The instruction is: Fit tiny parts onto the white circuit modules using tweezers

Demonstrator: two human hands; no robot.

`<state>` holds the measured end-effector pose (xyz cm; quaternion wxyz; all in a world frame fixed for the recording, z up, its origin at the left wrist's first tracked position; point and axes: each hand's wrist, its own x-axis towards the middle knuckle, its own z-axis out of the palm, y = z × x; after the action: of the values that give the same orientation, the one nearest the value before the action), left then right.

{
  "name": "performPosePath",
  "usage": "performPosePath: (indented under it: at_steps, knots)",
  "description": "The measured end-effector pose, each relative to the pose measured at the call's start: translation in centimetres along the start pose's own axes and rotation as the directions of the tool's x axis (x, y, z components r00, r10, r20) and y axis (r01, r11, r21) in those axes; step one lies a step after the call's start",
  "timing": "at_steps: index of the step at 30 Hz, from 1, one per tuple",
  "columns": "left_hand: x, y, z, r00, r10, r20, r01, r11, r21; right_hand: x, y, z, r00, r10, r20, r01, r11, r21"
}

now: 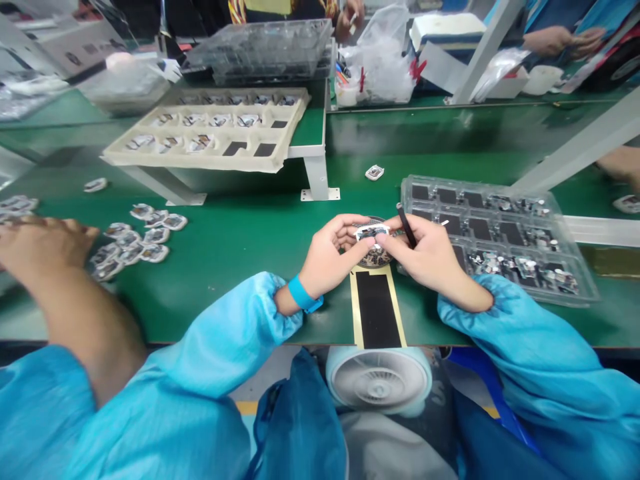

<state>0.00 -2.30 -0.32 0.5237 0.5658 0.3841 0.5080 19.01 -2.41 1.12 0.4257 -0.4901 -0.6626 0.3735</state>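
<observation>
In front of me, a small white plastic housing (pixel 371 231) with electronic parts inside is pinched between my fingers. My left hand (pixel 330 257), with a blue wrist band, closes on its left side. The thumb of my right hand (pixel 427 250) presses against its right side. Tucked in that right hand is a dark slim stick-like tool (pixel 406 225), its kind unclear. Directly below is a round dish (pixel 384 260) of tiny parts, partly hidden by my hands. A black strip on yellowish backing (pixel 377 307) lies between the dish and the table edge.
To the right sits a clear compartment tray (pixel 575 280) of small components. Several white housings (pixel 131 247) lie left, near a co-worker's hand (pixel 55 247). A cream tray (pixel 200 159) rests on a raised shelf; one housing (pixel 375 173) lies ahead. Below the edge is a fan (pixel 379 380).
</observation>
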Motion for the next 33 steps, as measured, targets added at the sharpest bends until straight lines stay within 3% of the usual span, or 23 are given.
performPosePath:
  at_steps: [3, 10, 17, 19, 22, 25, 28, 33]
  knots:
    - [0.0, -0.1, 0.1, 0.999, -0.044, 0.028, 0.043, 0.999, 0.015, 0.1, 0.0, 0.1, 1.0, -0.024, 0.008, 0.024, 1.0, 0.007]
    - [-0.6, 0.1, 0.3, 0.996, -0.067, -0.061, 0.066, 0.998, -0.008, -0.2, 0.0, 1.0, 0.997, -0.08, -0.013, 0.081, 0.996, 0.034]
    - [-0.6, 0.1, 0.6, 0.995, -0.069, -0.073, 0.066, 0.997, -0.035, -0.1, 0.0, 1.3, 0.996, -0.083, -0.021, 0.084, 0.996, 0.034]
    - [-0.4, -0.1, 0.5, 0.995, -0.025, -0.097, 0.029, 0.999, 0.044, 0.3, 0.2, 0.8, 0.996, -0.085, 0.01, 0.085, 0.996, 0.012]
    - [-0.2, -0.3, 0.3, 0.987, 0.135, -0.083, -0.105, 0.951, 0.29, 1.1, 0.3, -0.5, 0.992, -0.103, 0.078, 0.11, 0.989, -0.098]
    - [-0.2, -0.2, -0.1, 0.96, 0.278, -0.011, -0.245, 0.862, 0.445, 1.5, 0.2, -1.6, 0.944, -0.305, 0.123, 0.325, 0.924, -0.2]
    - [-0.2, -0.2, -0.4, 0.953, 0.302, 0.017, -0.268, 0.817, 0.511, 1.5, 0.0, -1.9, 0.864, -0.47, 0.179, 0.497, 0.852, -0.165]
    - [0.0, -0.4, -0.5, 0.918, 0.384, 0.096, -0.363, 0.72, 0.591, 1.3, -0.2, -1.6, 0.864, -0.5, 0.05, 0.5, 0.844, -0.193]
